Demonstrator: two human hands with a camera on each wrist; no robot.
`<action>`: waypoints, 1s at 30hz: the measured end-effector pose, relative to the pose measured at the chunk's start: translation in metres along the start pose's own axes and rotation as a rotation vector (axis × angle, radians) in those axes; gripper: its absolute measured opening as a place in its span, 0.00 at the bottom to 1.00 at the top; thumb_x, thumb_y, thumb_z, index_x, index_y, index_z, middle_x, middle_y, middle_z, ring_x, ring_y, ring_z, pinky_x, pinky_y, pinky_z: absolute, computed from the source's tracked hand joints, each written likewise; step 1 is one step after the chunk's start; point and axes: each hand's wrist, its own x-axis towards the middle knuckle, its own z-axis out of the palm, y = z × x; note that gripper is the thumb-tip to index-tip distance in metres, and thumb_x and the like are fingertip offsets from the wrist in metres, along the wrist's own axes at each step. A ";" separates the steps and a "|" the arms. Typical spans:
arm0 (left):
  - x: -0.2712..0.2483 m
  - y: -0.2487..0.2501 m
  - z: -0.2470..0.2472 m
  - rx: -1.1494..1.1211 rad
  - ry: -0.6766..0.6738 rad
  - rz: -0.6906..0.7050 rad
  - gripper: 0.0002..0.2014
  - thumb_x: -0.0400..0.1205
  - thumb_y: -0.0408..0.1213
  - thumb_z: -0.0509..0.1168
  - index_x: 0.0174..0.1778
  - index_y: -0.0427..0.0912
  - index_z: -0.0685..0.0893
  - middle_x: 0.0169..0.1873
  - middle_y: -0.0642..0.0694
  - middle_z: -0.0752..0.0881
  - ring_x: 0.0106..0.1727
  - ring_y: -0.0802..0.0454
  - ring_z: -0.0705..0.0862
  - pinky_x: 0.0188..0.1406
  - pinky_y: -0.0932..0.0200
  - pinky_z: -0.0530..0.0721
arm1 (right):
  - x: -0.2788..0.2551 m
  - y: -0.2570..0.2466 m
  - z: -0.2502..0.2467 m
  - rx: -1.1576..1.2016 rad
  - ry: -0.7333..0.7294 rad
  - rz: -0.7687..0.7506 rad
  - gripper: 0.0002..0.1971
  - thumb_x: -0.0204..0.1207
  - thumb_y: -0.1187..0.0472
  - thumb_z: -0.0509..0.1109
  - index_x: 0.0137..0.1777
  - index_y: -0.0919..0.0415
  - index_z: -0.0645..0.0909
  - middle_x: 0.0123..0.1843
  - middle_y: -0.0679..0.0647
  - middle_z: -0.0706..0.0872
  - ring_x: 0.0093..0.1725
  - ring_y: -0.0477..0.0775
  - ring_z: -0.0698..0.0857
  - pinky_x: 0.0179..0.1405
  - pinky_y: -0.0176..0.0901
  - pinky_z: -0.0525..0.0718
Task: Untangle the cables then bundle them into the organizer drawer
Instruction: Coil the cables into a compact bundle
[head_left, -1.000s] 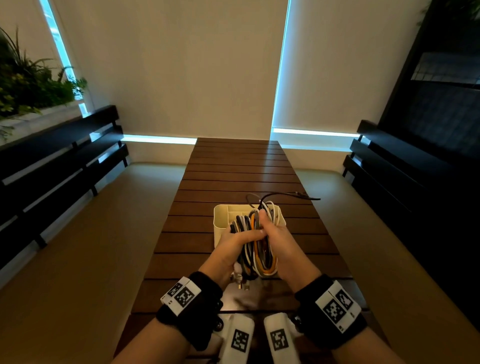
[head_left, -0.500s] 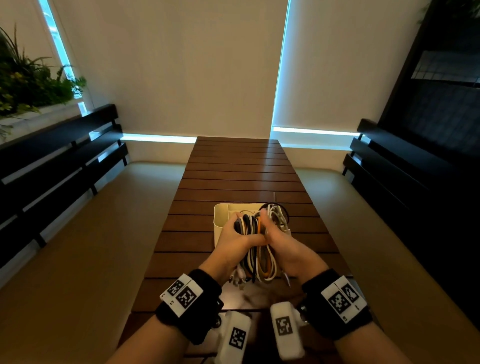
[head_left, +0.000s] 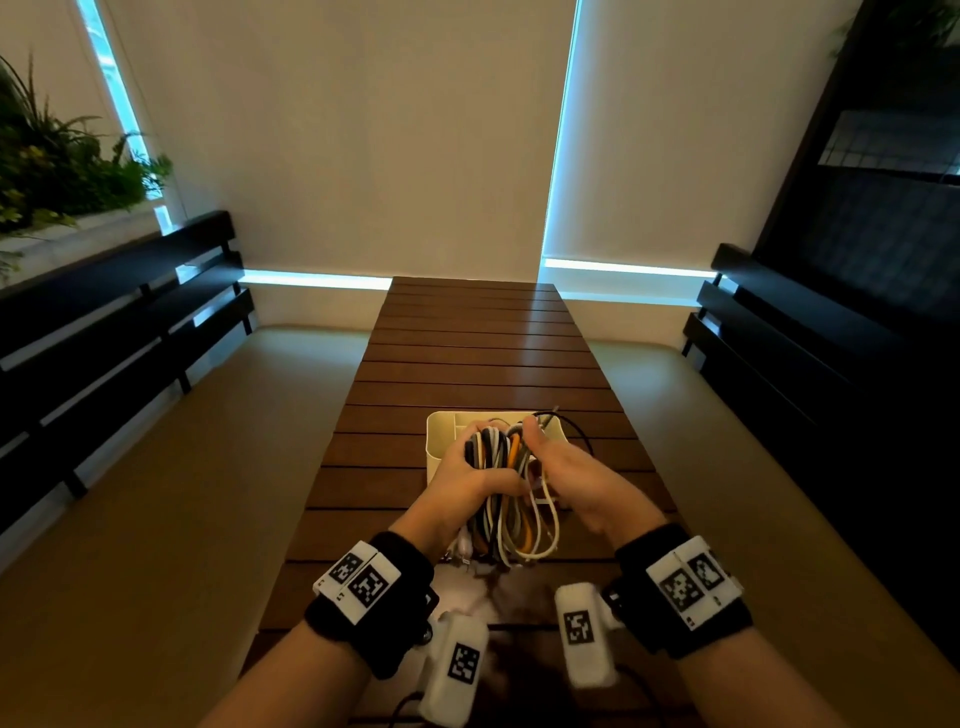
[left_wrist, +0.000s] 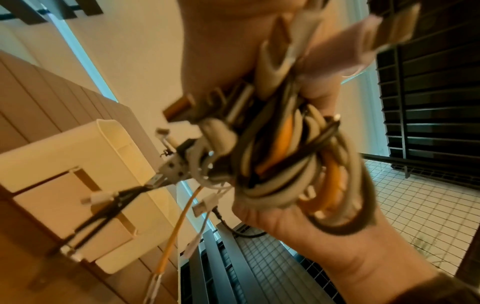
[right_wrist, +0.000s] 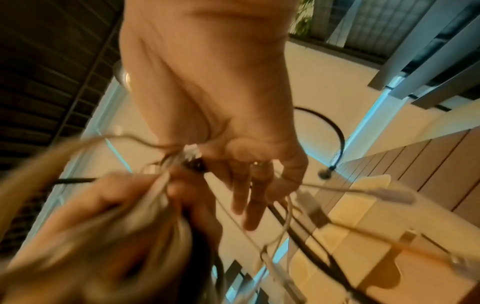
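Left hand (head_left: 467, 480) fingers (head_left: 470, 430) curl tight round the cable bundle (head_left: 506, 467), held over the near side of the organizer drawer (head_left: 441, 431) on the counter (head_left: 467, 338). Right hand (head_left: 579, 475) cradles it, fingers (right_wrist: 249, 195) loosely straight (probably steadying the coil before lowering it in).

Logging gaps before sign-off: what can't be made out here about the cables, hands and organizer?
Head view: organizer interior mostly hidden behind the left hand, right hand and cable bundle.
Right wrist view: motion blur smears the bundle; whether the right hand grips or only supports it is unclear.
Left wrist view: connector ends blurred, types unreadable.
Cable count: too overlapped in every view.
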 end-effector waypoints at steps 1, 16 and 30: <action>0.000 -0.001 0.000 -0.035 -0.022 -0.010 0.25 0.65 0.21 0.74 0.57 0.34 0.76 0.41 0.38 0.84 0.40 0.46 0.87 0.42 0.54 0.88 | 0.002 0.003 0.006 0.031 -0.002 -0.038 0.33 0.68 0.24 0.49 0.53 0.45 0.83 0.54 0.54 0.88 0.57 0.53 0.85 0.65 0.56 0.80; -0.009 -0.017 0.012 0.009 -0.011 -0.097 0.34 0.62 0.21 0.79 0.63 0.37 0.73 0.52 0.38 0.86 0.51 0.47 0.89 0.46 0.57 0.87 | 0.013 0.027 0.003 0.268 -0.239 -0.102 0.55 0.44 0.21 0.66 0.75 0.38 0.60 0.59 0.44 0.83 0.59 0.48 0.85 0.58 0.47 0.85; -0.005 -0.007 0.002 0.496 -0.095 0.055 0.28 0.62 0.21 0.76 0.46 0.52 0.71 0.46 0.46 0.82 0.45 0.49 0.85 0.42 0.52 0.87 | -0.018 0.036 -0.073 -0.035 0.039 -0.112 0.15 0.72 0.49 0.68 0.33 0.61 0.80 0.28 0.49 0.83 0.26 0.47 0.76 0.29 0.33 0.74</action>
